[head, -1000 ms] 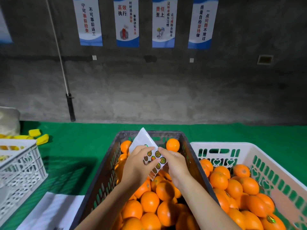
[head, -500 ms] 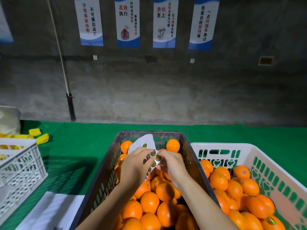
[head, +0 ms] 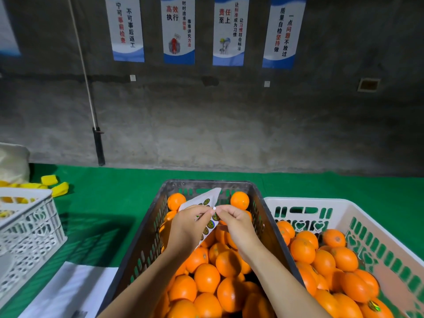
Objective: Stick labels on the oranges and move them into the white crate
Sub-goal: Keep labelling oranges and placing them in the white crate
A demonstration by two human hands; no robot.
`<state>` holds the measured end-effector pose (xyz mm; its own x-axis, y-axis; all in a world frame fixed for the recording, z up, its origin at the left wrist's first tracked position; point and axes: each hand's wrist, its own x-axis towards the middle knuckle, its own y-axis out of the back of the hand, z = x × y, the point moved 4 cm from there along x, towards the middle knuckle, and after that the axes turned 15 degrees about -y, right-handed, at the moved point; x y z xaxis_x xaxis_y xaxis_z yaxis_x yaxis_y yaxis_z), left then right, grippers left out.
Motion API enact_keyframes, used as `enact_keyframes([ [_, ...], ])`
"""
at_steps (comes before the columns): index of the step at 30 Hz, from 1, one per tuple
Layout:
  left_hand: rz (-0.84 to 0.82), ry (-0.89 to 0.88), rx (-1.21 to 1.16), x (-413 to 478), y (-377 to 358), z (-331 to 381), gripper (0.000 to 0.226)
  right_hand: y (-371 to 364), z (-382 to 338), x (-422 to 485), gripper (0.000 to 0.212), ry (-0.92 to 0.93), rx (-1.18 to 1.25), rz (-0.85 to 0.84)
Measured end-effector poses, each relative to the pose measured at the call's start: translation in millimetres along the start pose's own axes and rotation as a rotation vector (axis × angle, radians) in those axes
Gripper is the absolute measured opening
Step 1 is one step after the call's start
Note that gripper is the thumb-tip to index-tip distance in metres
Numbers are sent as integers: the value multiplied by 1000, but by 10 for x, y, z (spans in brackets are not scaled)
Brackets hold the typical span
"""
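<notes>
My left hand (head: 187, 226) grips a white label sheet (head: 207, 199) with round green-gold stickers, held above the dark crate (head: 273, 228) full of oranges (head: 206, 277). My right hand (head: 236, 222) pinches at the sheet's edge, fingertips meeting those of the left hand; a small white bit shows between them. To the right stands the white crate (head: 390, 221), holding several oranges (head: 344, 258); one at the bottom right carries a label (head: 372, 306).
A green mat (head: 110, 210) covers the table. Another white crate (head: 25, 228) stands at the left edge, with yellow pieces (head: 55, 185) behind it. White paper (head: 66, 292) lies at the bottom left. A grey wall with posters is behind.
The label sheet has tilted flatter and my hands have risen slightly. My right fingertips moved from the sheet's face to its upper edge, meeting the left fingertips.
</notes>
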<state>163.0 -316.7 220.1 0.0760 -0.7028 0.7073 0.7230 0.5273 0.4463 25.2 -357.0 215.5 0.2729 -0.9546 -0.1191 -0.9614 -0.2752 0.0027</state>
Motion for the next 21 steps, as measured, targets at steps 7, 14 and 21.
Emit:
enact_keyframes([
  [7,29,106,-70,-16,-29,-52,24,-23,66,33,21,-12,-33,-9],
  [14,153,36,74,29,122,-24,38,38,78,17,15,-27,-126,171],
  [21,27,-574,612,19,87,138,46,-121,-15,-105,24,-46,-116,-81],
])
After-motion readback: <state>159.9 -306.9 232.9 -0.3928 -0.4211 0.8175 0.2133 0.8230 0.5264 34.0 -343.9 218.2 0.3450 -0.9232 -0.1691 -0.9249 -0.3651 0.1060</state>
